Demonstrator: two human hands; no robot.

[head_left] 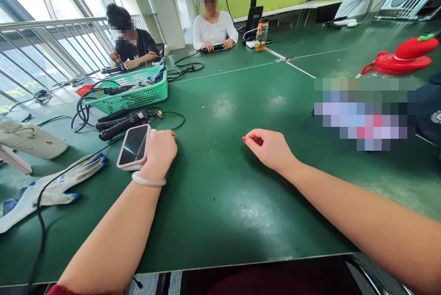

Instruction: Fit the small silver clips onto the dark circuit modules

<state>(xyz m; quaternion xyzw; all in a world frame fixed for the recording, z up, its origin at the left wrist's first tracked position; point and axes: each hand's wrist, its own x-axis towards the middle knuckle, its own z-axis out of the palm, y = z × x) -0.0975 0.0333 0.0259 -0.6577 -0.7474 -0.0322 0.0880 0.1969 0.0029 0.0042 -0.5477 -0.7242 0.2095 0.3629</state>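
Observation:
My left hand [159, 149] rests on the green table [220, 194] with its fingers curled into a loose fist, pressed against the right edge of a pink-cased phone [133, 146] lying face up. A white bangle circles that wrist. My right hand [268, 148] lies further right on the bare table, fingers curled inward with red nails showing; nothing is visible inside it. Just beyond the phone lie black hair-iron-like tools [119, 125] with cables.
A green mesh basket [132, 95] with tools stands behind the phone. White and blue work gloves [51, 187] lie at left over a black cable. Two people sit across the table handling black devices. A red bottle lid [401, 60] is at right, a drink bottle [261, 35] far back.

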